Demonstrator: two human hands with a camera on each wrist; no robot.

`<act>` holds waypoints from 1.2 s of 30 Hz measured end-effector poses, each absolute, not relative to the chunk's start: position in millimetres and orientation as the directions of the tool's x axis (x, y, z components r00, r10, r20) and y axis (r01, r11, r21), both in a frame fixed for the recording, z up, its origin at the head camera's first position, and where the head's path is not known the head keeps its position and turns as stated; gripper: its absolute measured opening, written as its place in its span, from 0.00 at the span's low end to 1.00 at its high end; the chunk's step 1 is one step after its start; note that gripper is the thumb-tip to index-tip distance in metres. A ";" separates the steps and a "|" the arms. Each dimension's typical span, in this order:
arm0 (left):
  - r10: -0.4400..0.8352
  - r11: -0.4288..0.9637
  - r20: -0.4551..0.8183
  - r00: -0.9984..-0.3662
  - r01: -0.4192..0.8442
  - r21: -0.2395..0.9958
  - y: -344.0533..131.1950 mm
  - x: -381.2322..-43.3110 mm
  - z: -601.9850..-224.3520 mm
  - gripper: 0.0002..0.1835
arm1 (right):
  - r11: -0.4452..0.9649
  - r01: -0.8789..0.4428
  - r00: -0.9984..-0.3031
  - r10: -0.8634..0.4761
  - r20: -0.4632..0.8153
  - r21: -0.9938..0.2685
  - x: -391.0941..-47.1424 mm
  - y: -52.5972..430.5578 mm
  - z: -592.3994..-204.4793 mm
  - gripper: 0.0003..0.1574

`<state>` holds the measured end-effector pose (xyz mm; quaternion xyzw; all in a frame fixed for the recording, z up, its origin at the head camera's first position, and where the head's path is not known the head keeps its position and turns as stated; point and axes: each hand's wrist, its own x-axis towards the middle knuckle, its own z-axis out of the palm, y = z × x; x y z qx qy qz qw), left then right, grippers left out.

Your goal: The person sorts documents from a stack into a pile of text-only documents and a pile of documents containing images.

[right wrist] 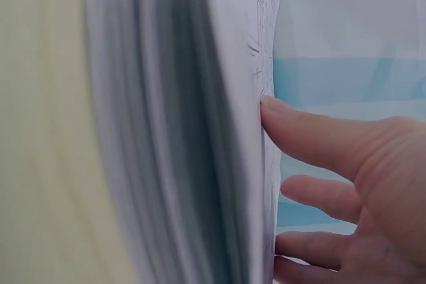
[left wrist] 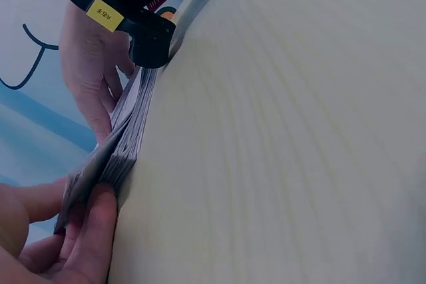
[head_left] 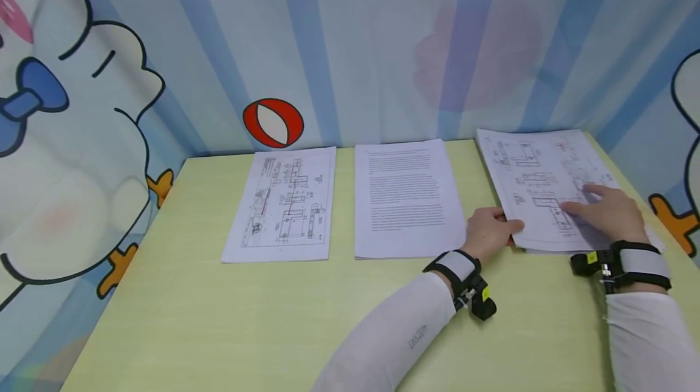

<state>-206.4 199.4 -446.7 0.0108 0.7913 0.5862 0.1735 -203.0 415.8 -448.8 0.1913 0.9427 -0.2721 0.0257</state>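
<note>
At the table's right side lies a stack of paper (head_left: 538, 167) with technical drawings on its top sheet. My left hand (head_left: 488, 234) pinches the near left corner of the upper sheets, thumb on top and fingers underneath. In the left wrist view, the left hand (left wrist: 66, 231) lifts these sheets (left wrist: 90, 174), and a gap opens above the sheets below. My right hand (head_left: 615, 213) rests on the top sheet near its right side, fingers extended. The right wrist view has the right hand's thumb (right wrist: 299, 128) touching the drawing face, while layered page edges (right wrist: 160, 131) show beside it.
A stack of printed text pages (head_left: 407, 197) lies mid-table, just left of my left hand. Farther left is another stack with a drawing (head_left: 281, 203). The pale yellow-green table (head_left: 262, 319) meets a striped cartoon curtain (head_left: 377, 76) at its back edge.
</note>
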 end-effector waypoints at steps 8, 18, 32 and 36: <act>0.145 0.400 -0.270 -0.952 -0.193 0.896 195.6 -209.9 -444.7 0.07 | 0.788 0.345 -0.938 0.309 -0.158 -0.511 -206.3 409.4 -448.2 0.59; 0.108 0.433 -0.293 -0.950 -0.221 0.874 190.1 -216.3 -442.4 0.06 | 0.806 0.287 -0.957 0.260 -0.126 -0.518 -209.9 404.5 -449.9 0.56; 0.123 0.314 -0.286 -0.950 -0.236 0.920 161.1 -227.0 -438.4 0.18 | 0.794 0.262 -0.965 0.216 -0.148 -0.548 -212.2 390.8 -443.1 0.55; 0.143 0.148 -0.299 -0.943 -0.279 0.949 153.5 -229.9 -446.2 0.20 | 0.785 0.227 -0.974 0.170 -0.151 -0.576 -216.8 385.9 -443.4 0.57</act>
